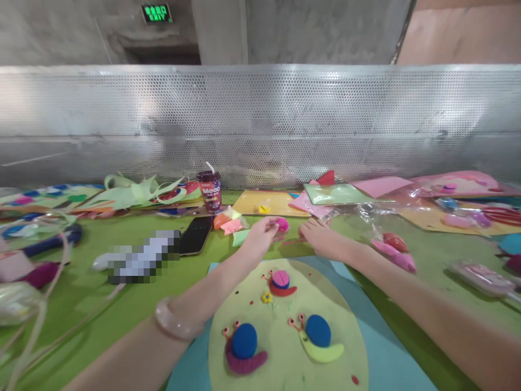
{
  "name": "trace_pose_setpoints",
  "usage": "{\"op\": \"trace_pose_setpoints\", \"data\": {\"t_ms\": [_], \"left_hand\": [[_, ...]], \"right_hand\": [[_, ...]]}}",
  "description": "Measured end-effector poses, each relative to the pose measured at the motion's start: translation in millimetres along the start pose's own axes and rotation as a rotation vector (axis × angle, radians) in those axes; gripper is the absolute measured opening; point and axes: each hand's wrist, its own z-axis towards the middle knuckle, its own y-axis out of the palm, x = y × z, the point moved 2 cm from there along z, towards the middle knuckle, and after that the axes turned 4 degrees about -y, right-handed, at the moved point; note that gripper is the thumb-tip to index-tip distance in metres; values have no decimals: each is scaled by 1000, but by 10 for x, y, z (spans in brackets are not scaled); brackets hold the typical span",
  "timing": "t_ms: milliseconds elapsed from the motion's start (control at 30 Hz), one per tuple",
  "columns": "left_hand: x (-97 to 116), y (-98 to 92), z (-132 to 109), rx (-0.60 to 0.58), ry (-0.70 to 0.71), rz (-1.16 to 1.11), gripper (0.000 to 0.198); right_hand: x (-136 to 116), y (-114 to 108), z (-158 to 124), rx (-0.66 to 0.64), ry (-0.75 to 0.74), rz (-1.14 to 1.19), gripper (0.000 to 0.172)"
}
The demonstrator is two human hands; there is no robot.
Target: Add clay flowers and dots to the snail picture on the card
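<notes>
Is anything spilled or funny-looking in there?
Nothing looks spilled; the drink cup stands upright. One snail looks different: the red snail has a shell with a pink, lined top, while the purple snail and the yellow-green snail have plain blue ones. That may be on purpose.

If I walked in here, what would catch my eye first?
Probably the three colourful snails, on the pale disc at the bottom centre. Just beyond them, the left hand holds a bright pink lump. At the top left, a green-lettered exit sign glows on the wall.
</notes>
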Motion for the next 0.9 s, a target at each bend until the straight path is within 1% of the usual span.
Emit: {"op": "trace_pose_setpoints", "data": {"t_ms": [100, 267, 400, 500, 600, 667, 800, 900], "left_hand": [[14, -9, -10, 16, -34, -39, 15], [25, -30, -17, 48, -73, -122, 12], [34, -50, -15, 90, -122, -177, 12], [45, -46, -22, 93, -159, -211, 14], [42, -44, -13, 90, -193, -269, 14], [29, -54, 9, 98, -223, -317, 15], [26, -70, 37, 98, -269, -401, 17], [58, -39, 3, 69, -299, -452, 18]], "right_hand": [[13, -104, 7, 10, 12, -8, 33], [37, -251, 0, 46, 41, 29, 43], [28, -376, -23, 131, 84, 44, 44], [42, -418, -48, 192, 121, 7, 47], [97, -349, -77, 149, 53, -88, 48], [151, -268, -104, 100, 2, -136, 44], [206, -105, -173, 36, -12, -188, 30], [173, 15, -237, 44, 3, -191, 23]]}}
